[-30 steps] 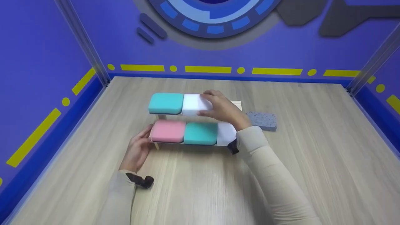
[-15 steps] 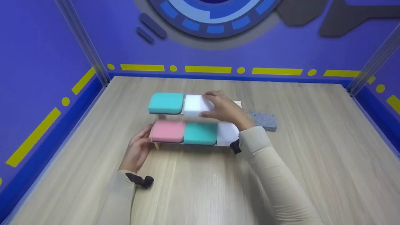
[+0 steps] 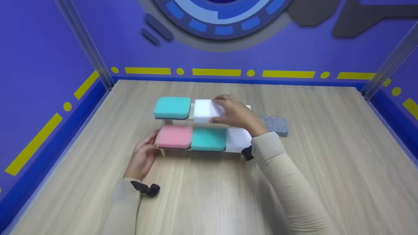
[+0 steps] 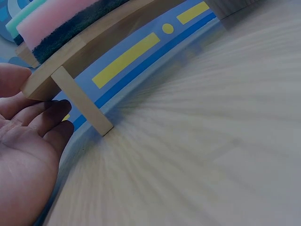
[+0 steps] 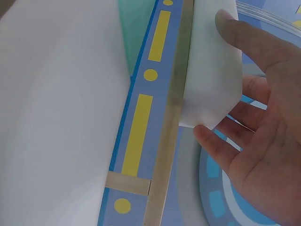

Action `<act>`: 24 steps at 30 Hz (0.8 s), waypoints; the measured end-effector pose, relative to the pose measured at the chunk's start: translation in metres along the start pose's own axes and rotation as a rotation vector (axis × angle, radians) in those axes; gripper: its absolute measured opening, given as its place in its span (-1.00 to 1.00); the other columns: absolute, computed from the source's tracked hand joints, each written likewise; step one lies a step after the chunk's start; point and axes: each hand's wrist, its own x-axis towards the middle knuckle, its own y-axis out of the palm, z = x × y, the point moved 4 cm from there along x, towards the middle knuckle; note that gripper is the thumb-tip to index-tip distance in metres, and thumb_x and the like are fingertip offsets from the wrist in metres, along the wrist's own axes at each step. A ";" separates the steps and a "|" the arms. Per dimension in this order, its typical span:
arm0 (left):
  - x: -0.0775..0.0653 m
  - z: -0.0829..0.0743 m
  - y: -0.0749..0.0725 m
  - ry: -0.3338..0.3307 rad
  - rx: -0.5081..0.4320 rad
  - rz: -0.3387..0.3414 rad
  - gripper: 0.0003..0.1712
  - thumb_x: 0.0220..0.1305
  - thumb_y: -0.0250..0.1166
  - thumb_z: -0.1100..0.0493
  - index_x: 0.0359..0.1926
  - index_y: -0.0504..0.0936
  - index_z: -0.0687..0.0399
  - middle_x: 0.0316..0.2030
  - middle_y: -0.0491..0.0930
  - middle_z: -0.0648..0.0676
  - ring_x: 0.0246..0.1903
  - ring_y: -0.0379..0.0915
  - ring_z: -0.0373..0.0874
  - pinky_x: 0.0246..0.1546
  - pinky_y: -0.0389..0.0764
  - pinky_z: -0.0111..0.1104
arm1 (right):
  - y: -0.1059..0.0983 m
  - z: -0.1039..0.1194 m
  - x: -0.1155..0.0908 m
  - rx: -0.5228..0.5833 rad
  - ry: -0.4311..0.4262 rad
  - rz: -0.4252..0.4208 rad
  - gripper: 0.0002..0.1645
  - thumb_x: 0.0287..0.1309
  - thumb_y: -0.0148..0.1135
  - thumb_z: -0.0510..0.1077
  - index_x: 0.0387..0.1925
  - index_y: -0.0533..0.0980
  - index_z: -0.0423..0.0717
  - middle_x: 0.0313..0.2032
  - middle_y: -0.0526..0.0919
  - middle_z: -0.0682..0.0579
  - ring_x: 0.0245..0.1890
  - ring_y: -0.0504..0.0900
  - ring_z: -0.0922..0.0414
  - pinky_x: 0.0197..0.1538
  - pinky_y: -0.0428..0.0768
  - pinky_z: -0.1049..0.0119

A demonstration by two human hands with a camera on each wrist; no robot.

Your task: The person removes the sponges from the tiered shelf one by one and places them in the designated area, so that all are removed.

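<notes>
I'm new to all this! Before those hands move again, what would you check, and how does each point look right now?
1. Right hand has the upper white block: ok, thumb and fingers on opposite sides.
2. Left hand steadies the wooden rack: ok, it grips the left end.
3. Gap between the upper white block and upper teal sponge: ok, visible.
4. Upper white block flat on the upper shelf: cannot tell.
5. Grey block on the rack: not ok, if it belongs there; it lies on the table.
</notes>
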 end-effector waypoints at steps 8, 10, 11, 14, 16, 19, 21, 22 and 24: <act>0.000 0.000 -0.001 -0.012 0.012 0.017 -0.28 0.28 -0.16 0.53 0.45 -0.09 0.41 0.51 -0.15 0.21 0.51 -0.27 -0.06 0.50 -0.16 -0.22 | -0.005 0.001 -0.004 0.000 0.001 -0.003 -0.15 0.05 0.39 0.08 0.33 0.34 -0.15 0.34 0.34 -0.11 0.33 0.30 -0.05 0.38 0.33 0.05; 0.000 0.000 -0.001 -0.013 0.017 0.021 -0.29 0.28 -0.16 0.52 0.45 -0.09 0.41 0.51 -0.15 0.21 0.51 -0.28 -0.06 0.50 -0.16 -0.21 | -0.006 0.001 -0.005 0.004 0.006 -0.004 -0.14 0.05 0.39 0.08 0.33 0.34 -0.15 0.35 0.33 -0.11 0.34 0.29 -0.05 0.38 0.33 0.04; 0.000 0.000 0.000 -0.013 0.019 0.021 -0.29 0.28 -0.16 0.52 0.45 -0.09 0.41 0.51 -0.15 0.21 0.51 -0.27 -0.06 0.50 -0.16 -0.21 | -0.006 0.001 -0.005 0.007 0.008 -0.005 -0.14 0.05 0.39 0.08 0.33 0.34 -0.14 0.35 0.33 -0.11 0.34 0.29 -0.05 0.38 0.33 0.03; 0.000 -0.001 0.000 -0.013 0.023 0.018 -0.29 0.28 -0.16 0.52 0.45 -0.08 0.41 0.51 -0.14 0.21 0.51 -0.27 -0.06 0.50 -0.17 -0.22 | -0.008 -0.001 -0.006 0.012 0.008 -0.007 -0.15 0.05 0.40 0.06 0.33 0.34 -0.15 0.35 0.33 -0.11 0.33 0.30 -0.07 0.38 0.33 0.02; 0.001 -0.001 0.000 -0.012 0.029 0.016 -0.29 0.29 -0.16 0.52 0.45 -0.08 0.41 0.51 -0.14 0.21 0.50 -0.26 -0.06 0.50 -0.16 -0.23 | -0.008 -0.001 -0.007 0.015 0.009 -0.007 -0.15 0.05 0.40 0.06 0.33 0.34 -0.14 0.35 0.33 -0.12 0.33 0.31 -0.07 0.37 0.33 0.02; 0.000 -0.001 0.000 -0.011 0.036 0.012 -0.30 0.29 -0.15 0.51 0.45 -0.07 0.40 0.51 -0.13 0.20 0.50 -0.25 -0.06 0.50 -0.15 -0.23 | -0.009 -0.003 -0.008 0.017 0.011 -0.008 -0.15 0.05 0.40 0.05 0.33 0.34 -0.15 0.35 0.32 -0.12 0.33 0.31 -0.07 0.37 0.34 0.02; 0.000 -0.001 0.000 -0.009 0.042 0.013 -0.29 0.28 -0.16 0.51 0.45 -0.07 0.40 0.51 -0.13 0.21 0.50 -0.25 -0.06 0.50 -0.14 -0.23 | -0.010 -0.004 -0.009 0.017 0.015 -0.007 -0.15 0.05 0.40 0.06 0.33 0.33 -0.15 0.36 0.32 -0.12 0.33 0.31 -0.07 0.37 0.34 0.02; 0.000 -0.001 -0.001 -0.009 0.042 0.012 -0.29 0.28 -0.16 0.52 0.45 -0.07 0.40 0.51 -0.13 0.21 0.50 -0.25 -0.06 0.50 -0.13 -0.23 | -0.010 -0.004 -0.009 0.018 0.019 -0.005 -0.15 0.05 0.40 0.06 0.33 0.33 -0.14 0.36 0.31 -0.12 0.33 0.30 -0.07 0.37 0.34 0.02; 0.001 -0.001 -0.001 -0.009 0.037 0.012 -0.29 0.27 -0.15 0.52 0.45 -0.07 0.40 0.51 -0.12 0.21 0.50 -0.24 -0.06 0.49 -0.11 -0.23 | -0.010 -0.005 -0.010 0.019 0.019 -0.004 -0.15 0.05 0.39 0.06 0.34 0.33 -0.15 0.36 0.31 -0.12 0.34 0.30 -0.08 0.38 0.33 0.01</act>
